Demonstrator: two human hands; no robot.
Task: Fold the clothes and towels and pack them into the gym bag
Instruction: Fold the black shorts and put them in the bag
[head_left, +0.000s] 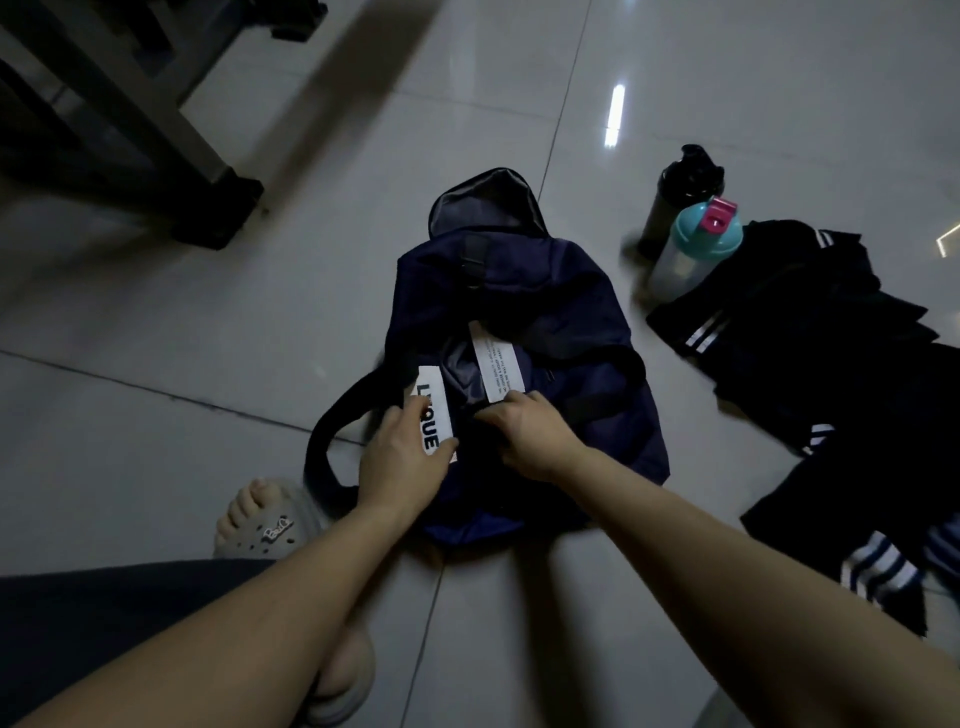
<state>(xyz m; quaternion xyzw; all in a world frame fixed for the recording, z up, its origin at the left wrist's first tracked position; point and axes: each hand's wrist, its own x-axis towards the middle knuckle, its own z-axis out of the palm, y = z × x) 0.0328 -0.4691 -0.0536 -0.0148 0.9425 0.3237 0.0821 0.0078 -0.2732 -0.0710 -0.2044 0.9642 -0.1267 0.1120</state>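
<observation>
Clothes (810, 332), dark with white stripes, are lying heaped on the tiled floor (156, 364), right of the navy gym bag (519, 296). Both hands are working apart at the bag's near end: the left hand (402, 457) is pinching its white lettered label (431, 410), the right hand (530, 431) is gripping dark bag fabric.

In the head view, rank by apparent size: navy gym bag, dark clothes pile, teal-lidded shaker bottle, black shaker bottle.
1. navy gym bag
2. dark clothes pile, cut off by the frame edge, so possibly larger
3. teal-lidded shaker bottle and black shaker bottle: alike; the black one stands farther back, partly hidden.
</observation>
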